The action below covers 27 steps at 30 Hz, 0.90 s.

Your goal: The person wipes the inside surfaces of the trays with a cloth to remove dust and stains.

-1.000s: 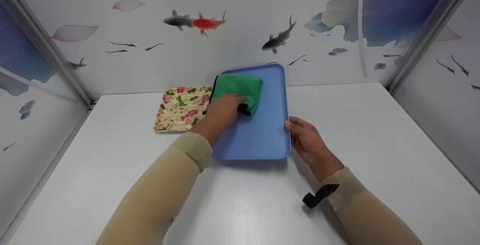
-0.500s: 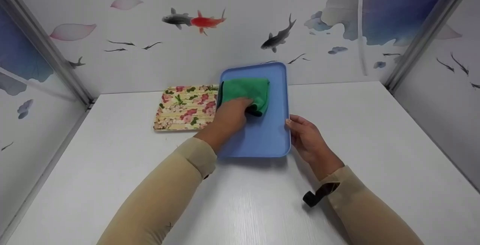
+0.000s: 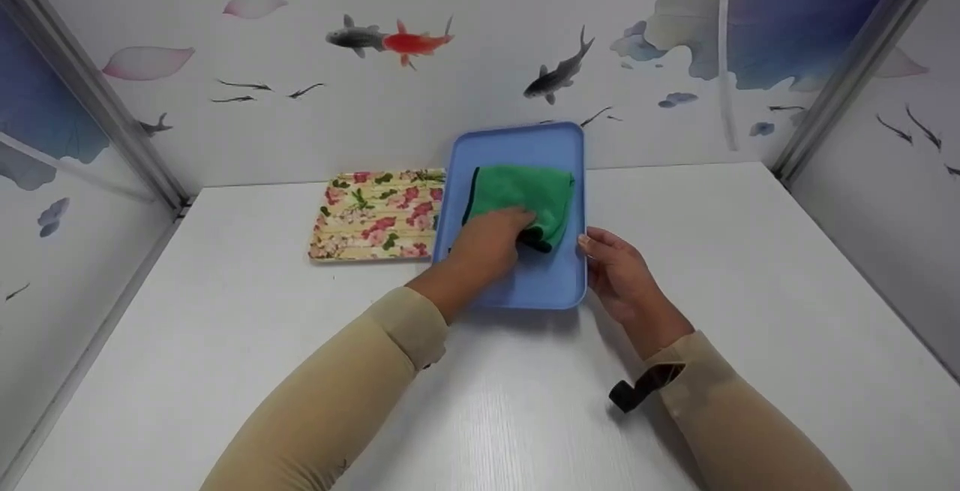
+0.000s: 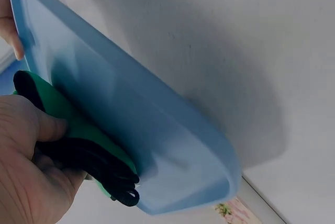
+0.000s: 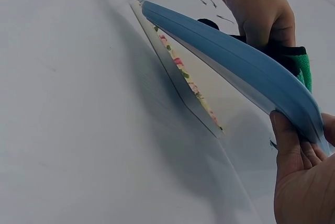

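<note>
Here's the green cloth (image 3: 525, 189) in your left hand (image 3: 489, 247), the blue tray (image 3: 517, 147) in your right hand (image 3: 621, 269)!
Far left, the flowered tray (image 3: 375, 221) lies on the white table (image 3: 510, 408), its right end behind the blue tray; your left thumb and fingers pinch the green cloth against the blue tray's face, your right ones pinch its right rim, tilting it above the white table.

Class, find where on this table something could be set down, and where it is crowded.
Free: the table right of the right hand, towards the side wall; the patch left of the flowered tray; the front, between the sleeves. Crowded: the back middle, with the blue tray, green cloth and left hand.
</note>
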Available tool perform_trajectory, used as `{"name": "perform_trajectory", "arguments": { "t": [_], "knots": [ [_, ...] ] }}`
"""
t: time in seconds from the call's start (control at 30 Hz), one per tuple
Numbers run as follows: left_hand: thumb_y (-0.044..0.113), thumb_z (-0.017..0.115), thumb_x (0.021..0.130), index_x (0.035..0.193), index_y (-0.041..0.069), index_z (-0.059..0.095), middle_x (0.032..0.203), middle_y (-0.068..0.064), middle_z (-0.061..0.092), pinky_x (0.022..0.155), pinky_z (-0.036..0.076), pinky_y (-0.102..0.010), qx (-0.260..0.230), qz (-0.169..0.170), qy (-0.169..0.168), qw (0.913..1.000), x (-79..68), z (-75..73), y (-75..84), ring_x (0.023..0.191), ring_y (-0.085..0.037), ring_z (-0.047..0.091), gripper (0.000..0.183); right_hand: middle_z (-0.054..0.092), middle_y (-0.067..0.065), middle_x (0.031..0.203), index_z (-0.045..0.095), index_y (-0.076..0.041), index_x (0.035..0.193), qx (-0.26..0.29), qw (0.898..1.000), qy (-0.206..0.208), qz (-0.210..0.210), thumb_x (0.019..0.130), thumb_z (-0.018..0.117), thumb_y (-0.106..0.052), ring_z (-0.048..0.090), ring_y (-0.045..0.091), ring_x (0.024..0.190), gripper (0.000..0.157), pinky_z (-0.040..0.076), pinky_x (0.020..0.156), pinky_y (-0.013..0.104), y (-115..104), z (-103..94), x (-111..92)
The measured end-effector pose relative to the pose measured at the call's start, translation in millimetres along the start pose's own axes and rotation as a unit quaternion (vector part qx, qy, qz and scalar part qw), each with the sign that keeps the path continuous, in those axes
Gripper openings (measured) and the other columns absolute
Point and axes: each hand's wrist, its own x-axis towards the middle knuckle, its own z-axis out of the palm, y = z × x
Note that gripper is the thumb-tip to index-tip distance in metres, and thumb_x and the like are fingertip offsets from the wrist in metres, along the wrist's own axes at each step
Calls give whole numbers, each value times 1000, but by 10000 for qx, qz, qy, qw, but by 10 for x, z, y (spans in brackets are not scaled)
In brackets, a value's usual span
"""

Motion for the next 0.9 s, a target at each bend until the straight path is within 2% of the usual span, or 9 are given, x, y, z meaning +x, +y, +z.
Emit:
{"name": "perform_trajectory", "arguments": {
  "t": [0.2,0.37,0.63,0.9],
  "knots": [
    [6,50,109,157,21,48,164,1,45,125,35,-39,244,187,-108,9995,-41,31,113,153,-20,41,51,77,-5,97,72,-16,108,229,9996,135,54,103,65,-16,69,10,91,8,57,80,21,-51,-18,-15],
    [8,53,108,157,19,48,164,-1,45,125,35,-39,716,445,-100,9964,-53,50,136,153,-20,40,50,76,-5,95,74,-17,101,256,9997,53,5,104,63,-15,70,10,88,12,58,79,21,-79,-36,-21],
    [10,54,108,151,16,55,159,-3,51,123,39,-39,1354,797,172,9874,-59,20,121,151,-20,44,44,73,-5,103,70,-15,112,124,9999,110,1,104,64,-18,67,11,95,11,56,86,22,-114,-50,-35],
    [6,55,107,144,11,62,154,-7,57,121,42,-38,1521,952,530,9823,-50,35,-44,148,-22,49,39,70,-3,110,62,-10,128,73,9997,225,2,104,64,-18,65,13,102,26,56,89,24,-120,-49,-28]
  ]
}}
